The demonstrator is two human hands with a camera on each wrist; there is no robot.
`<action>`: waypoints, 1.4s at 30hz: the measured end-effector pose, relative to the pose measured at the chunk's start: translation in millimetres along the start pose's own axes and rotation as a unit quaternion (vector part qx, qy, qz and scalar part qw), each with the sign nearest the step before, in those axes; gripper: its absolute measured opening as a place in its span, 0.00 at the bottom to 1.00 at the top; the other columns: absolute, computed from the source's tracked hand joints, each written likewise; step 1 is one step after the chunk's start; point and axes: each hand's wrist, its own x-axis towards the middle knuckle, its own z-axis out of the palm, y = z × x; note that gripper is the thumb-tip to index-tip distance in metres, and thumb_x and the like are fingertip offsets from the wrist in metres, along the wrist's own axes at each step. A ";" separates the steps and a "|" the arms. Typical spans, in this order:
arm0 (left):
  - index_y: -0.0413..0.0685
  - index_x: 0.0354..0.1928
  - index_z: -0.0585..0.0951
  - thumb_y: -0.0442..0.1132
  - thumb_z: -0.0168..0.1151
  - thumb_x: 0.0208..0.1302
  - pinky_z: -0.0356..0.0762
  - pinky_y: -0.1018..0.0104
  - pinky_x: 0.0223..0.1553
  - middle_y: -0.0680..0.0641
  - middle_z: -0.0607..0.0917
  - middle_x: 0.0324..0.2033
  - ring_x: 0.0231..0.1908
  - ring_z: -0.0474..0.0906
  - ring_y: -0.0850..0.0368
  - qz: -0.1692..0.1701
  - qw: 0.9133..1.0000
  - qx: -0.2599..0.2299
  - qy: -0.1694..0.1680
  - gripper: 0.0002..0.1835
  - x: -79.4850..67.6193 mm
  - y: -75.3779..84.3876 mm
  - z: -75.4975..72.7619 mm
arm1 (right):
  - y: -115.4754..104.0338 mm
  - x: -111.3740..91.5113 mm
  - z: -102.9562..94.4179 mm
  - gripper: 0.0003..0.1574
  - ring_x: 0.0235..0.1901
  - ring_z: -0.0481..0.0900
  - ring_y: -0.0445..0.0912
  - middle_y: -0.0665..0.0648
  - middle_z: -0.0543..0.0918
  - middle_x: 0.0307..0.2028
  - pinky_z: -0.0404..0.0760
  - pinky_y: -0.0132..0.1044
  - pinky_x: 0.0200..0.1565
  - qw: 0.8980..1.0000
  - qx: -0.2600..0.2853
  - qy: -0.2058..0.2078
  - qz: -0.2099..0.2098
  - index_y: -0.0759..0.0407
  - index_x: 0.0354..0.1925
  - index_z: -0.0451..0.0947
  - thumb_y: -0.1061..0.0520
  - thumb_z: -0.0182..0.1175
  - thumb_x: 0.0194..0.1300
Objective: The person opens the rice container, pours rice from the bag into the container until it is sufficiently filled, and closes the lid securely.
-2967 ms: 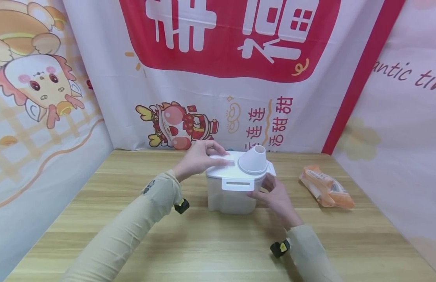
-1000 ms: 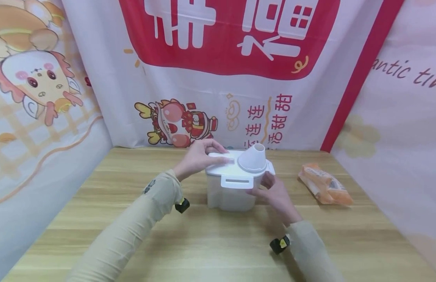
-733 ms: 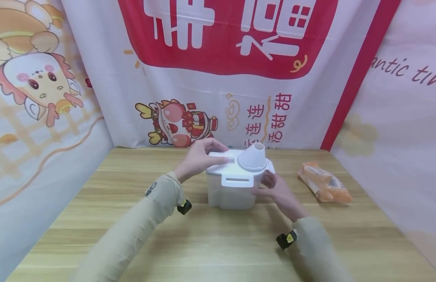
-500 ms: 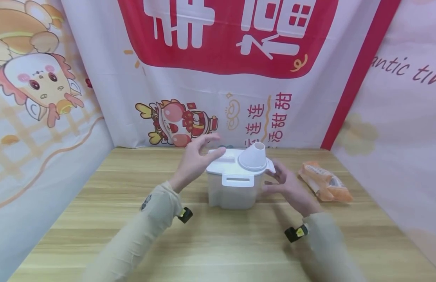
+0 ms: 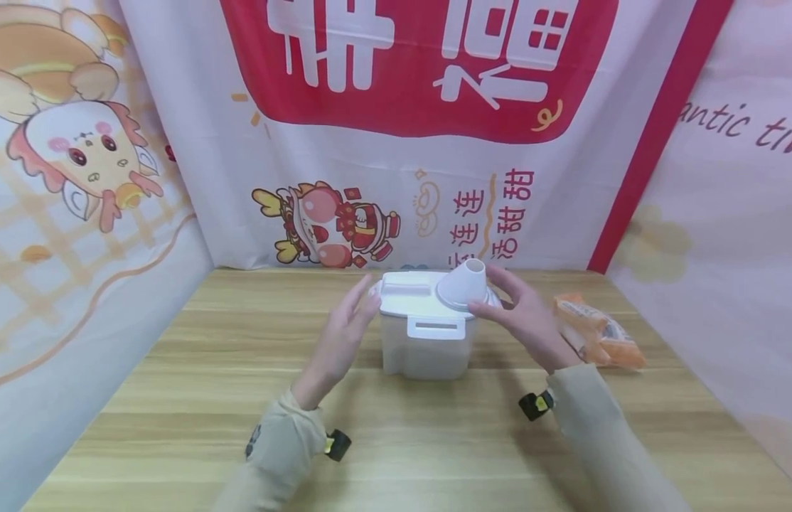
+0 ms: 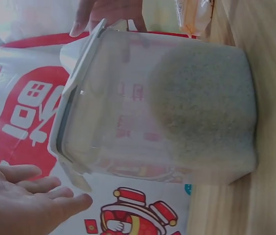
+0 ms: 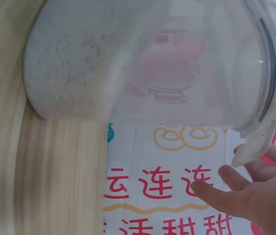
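A translucent storage container [image 5: 428, 355] with a white lid [image 5: 411, 304] stands upright on the wooden table. Pale grain-like stuff [image 6: 211, 107] fills its lower part in the left wrist view. A white cone-shaped spout [image 5: 463, 284] rises from the lid's right end, and a flat bar handle [image 5: 405, 288] lies at the left. The front clip [image 5: 436, 328] sticks outward; another clip [image 7: 258, 147] flares out at the right end. My left hand [image 5: 337, 341], fingers extended, is at the lid's left end. Beside the spout, my right hand [image 5: 529, 320] has thumb and fingers spread, holding nothing.
An orange and clear plastic packet [image 5: 599, 334] lies on the table [image 5: 242, 384] behind my right hand. A printed cloth backdrop [image 5: 306, 163] hangs right behind the table, with more cloth walls at both sides.
My left hand has let go of the lid handle and moved left to the lid's end. My right hand has left the container's right side and risen beside the spout.
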 end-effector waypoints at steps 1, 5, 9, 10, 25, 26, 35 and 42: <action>0.46 0.76 0.57 0.58 0.45 0.76 0.50 0.51 0.71 0.51 0.57 0.73 0.72 0.51 0.54 0.003 1.000 -0.007 -0.001 0.35 -1.3 -3.3 0.3 | -0.4 1.9 -0.2 0.56 0.71 0.55 0.52 0.47 0.59 0.73 0.64 0.58 0.66 1.000 -0.007 -0.001 0.004 0.40 0.73 0.59 0.34 0.72 0.52; 0.47 0.75 0.58 0.59 0.44 0.76 0.48 0.54 0.72 0.54 0.59 0.73 0.71 0.51 0.58 0.008 1.000 -0.021 0.004 0.35 -5.2 -12.5 0.7 | -2.1 8.2 -2.3 0.57 0.69 0.61 0.56 0.50 0.62 0.71 0.66 0.60 0.64 0.999 -0.034 -0.004 0.008 0.43 0.72 0.62 0.32 0.74 0.49; 0.46 0.76 0.57 0.54 0.41 0.79 0.48 0.57 0.72 0.54 0.58 0.73 0.72 0.50 0.59 0.021 1.000 -0.010 -0.012 0.31 -5.7 -19.6 3.2 | -0.6 13.8 -3.7 0.54 0.69 0.61 0.54 0.53 0.69 0.67 0.62 0.59 0.66 0.999 -0.029 -0.021 -0.010 0.50 0.69 0.67 0.36 0.76 0.49; 0.45 0.76 0.56 0.53 0.40 0.79 0.48 0.58 0.72 0.54 0.57 0.74 0.72 0.50 0.60 0.021 1.000 -0.004 -0.018 0.31 -6.0 -21.1 4.1 | 0.3 14.9 -4.0 0.53 0.69 0.60 0.53 0.52 0.70 0.67 0.60 0.59 0.67 0.999 -0.029 -0.027 -0.014 0.51 0.68 0.68 0.37 0.76 0.49; 0.45 0.76 0.54 0.53 0.39 0.79 0.48 0.59 0.72 0.52 0.54 0.75 0.72 0.49 0.60 0.029 0.999 0.005 -0.034 0.32 -8.2 -31.3 10.7 | 11.3 31.5 -9.4 0.50 0.61 0.71 0.49 0.49 0.76 0.60 0.70 0.56 0.61 0.997 -0.034 -0.061 -0.037 0.44 0.67 0.71 0.42 0.79 0.46; 0.45 0.76 0.53 0.53 0.40 0.80 0.48 0.58 0.72 0.51 0.54 0.75 0.72 0.50 0.59 0.031 0.999 0.003 -0.036 0.32 -8.1 -31.3 11.5 | 11.3 31.3 -10.0 0.51 0.60 0.71 0.50 0.50 0.77 0.60 0.71 0.55 0.61 0.997 -0.032 -0.060 -0.035 0.45 0.67 0.71 0.42 0.79 0.46; 0.47 0.77 0.53 0.52 0.42 0.79 0.63 0.58 0.67 0.53 0.55 0.74 0.70 0.56 0.57 0.028 0.999 -0.029 -0.028 0.32 -10.8 -35.8 13.3 | 12.0 32.3 -8.1 0.53 0.55 0.75 0.51 0.52 0.78 0.56 0.76 0.51 0.57 0.997 -0.037 -0.062 -0.029 0.48 0.67 0.70 0.42 0.80 0.44; 0.47 0.77 0.54 0.53 0.43 0.79 0.66 0.53 0.64 0.52 0.56 0.74 0.70 0.57 0.53 0.034 0.998 -0.042 -0.016 0.32 -10.7 -38.7 13.5 | 12.9 34.4 -5.5 0.55 0.54 0.75 0.51 0.53 0.79 0.56 0.77 0.51 0.55 0.997 -0.041 -0.060 -0.033 0.50 0.67 0.69 0.41 0.80 0.43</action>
